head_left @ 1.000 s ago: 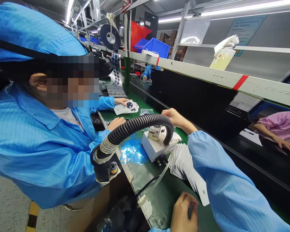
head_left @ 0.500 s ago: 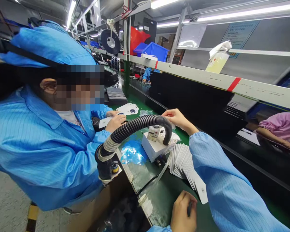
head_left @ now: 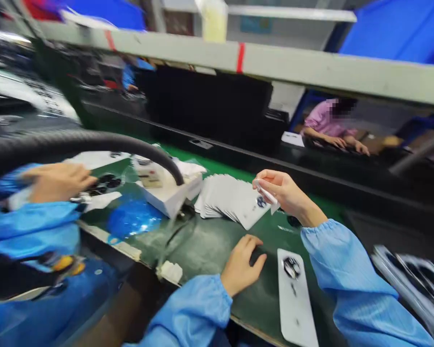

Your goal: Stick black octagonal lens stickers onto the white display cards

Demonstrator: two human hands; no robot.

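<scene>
My right hand (head_left: 287,195) is raised over the table, its fingertips pinched on a small white tissue (head_left: 268,193). My left hand (head_left: 241,266) rests on the green tabletop, holding nothing, thumb apart from the fingers. To the right of it lies a white phone back panel (head_left: 297,299) with a round dark camera area near its far end. A fanned stack of similar white panels (head_left: 224,197) spreads beyond my left hand, and the tissue hangs just past the stack's right end.
A white box (head_left: 173,193) with a small bottle (head_left: 150,174) stands left of the stack, a black corrugated hose (head_left: 94,142) arching to it. Blue film (head_left: 133,217) and a co-worker's hand (head_left: 60,180) are farther left. Several blurred panels (head_left: 412,279) sit at right.
The view has swung right and down. My right hand has come away from the box area to the right of the stack, now with a tissue. My left hand's fingers are more spread.
</scene>
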